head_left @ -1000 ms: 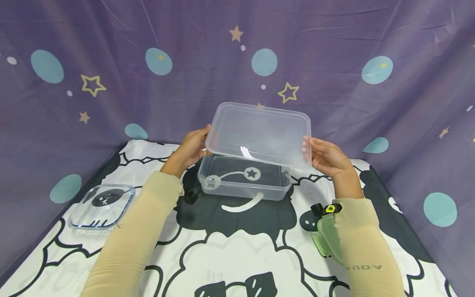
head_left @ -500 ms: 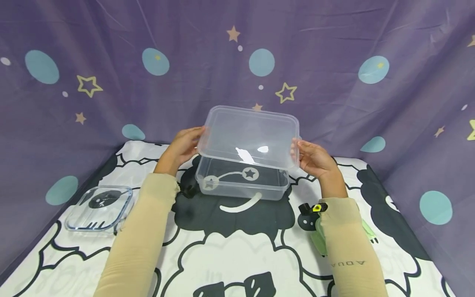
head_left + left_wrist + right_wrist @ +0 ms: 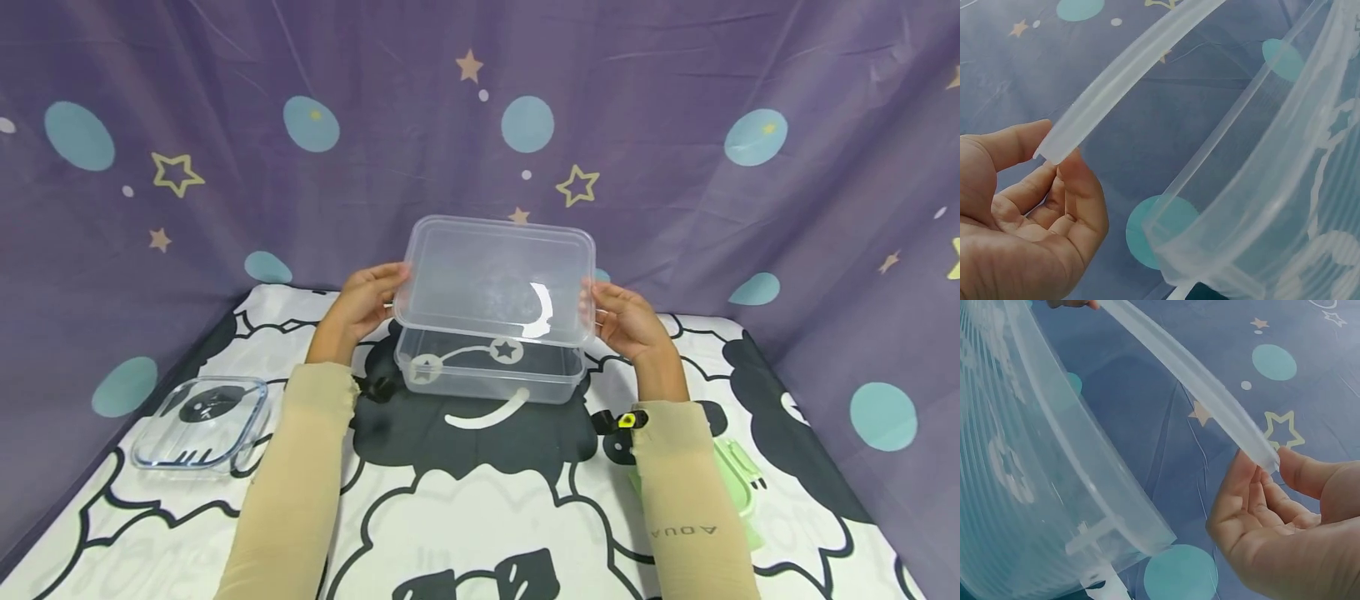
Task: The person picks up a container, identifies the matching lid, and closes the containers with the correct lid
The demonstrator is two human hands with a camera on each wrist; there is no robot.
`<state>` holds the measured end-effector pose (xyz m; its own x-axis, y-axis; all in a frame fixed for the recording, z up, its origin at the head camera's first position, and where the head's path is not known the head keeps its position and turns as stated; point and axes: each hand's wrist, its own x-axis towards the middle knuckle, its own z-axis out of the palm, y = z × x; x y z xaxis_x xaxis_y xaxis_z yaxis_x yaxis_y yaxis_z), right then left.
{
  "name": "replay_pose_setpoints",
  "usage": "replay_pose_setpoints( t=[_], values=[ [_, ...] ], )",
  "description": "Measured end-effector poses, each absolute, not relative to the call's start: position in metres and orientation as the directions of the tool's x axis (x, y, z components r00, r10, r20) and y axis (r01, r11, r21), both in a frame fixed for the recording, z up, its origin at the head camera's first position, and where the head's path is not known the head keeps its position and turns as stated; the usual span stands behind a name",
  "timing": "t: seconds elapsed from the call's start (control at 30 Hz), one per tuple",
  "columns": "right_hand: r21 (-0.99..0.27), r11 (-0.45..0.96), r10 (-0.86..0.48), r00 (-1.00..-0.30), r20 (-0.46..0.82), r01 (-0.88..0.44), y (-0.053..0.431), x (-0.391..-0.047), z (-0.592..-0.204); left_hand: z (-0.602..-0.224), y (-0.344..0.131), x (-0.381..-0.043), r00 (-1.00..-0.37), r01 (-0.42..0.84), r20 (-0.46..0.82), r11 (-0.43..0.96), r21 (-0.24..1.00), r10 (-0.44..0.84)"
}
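Between my two hands is a clear plastic lid (image 3: 495, 275), tilted, above a clear rectangular plastic container (image 3: 491, 387). My left hand (image 3: 360, 304) pinches the lid's left edge between thumb and fingers; the left wrist view shows the lid's rim (image 3: 1116, 81) in that grip. At the opposite edge my right hand (image 3: 628, 321) pinches the lid the same way, as the right wrist view shows with the rim (image 3: 1204, 387) between thumb and fingertips. The container stands on the patterned cloth with its top uncovered. In both wrist views a gap shows between lid and container.
A clear glass dish or lid with a bluish rim (image 3: 201, 422) lies on the cloth at the left. Partly hidden under my right sleeve is a green plastic item (image 3: 738, 479). A purple curtain (image 3: 420, 108) hangs behind the table.
Both hands have carried the lid leftward and slightly down, so it sits more squarely over the container. The right forearm has shifted left, uncovering the right side of the green item.
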<state>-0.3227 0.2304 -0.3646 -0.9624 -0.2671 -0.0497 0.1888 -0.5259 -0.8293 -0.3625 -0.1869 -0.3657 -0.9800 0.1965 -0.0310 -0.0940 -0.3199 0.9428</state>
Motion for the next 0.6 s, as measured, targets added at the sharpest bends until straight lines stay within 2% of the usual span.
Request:
replay_pose_setpoints(
  t=[0.37,0.6],
  values=[
    [-0.881,-0.461,-0.188,-0.982,-0.016,0.102,0.224,-0.321,-0.371,-0.377,-0.186,-0.353,-0.987,-0.024,0.028,-0.316,0.948,0.161],
    [-0.878,-0.475,-0.152,-0.988,0.02,0.055,0.223,-0.319,-0.376,-0.38,-0.186,-0.352,-0.987,-0.008,0.036,-0.272,0.962,0.156]
  ],
)
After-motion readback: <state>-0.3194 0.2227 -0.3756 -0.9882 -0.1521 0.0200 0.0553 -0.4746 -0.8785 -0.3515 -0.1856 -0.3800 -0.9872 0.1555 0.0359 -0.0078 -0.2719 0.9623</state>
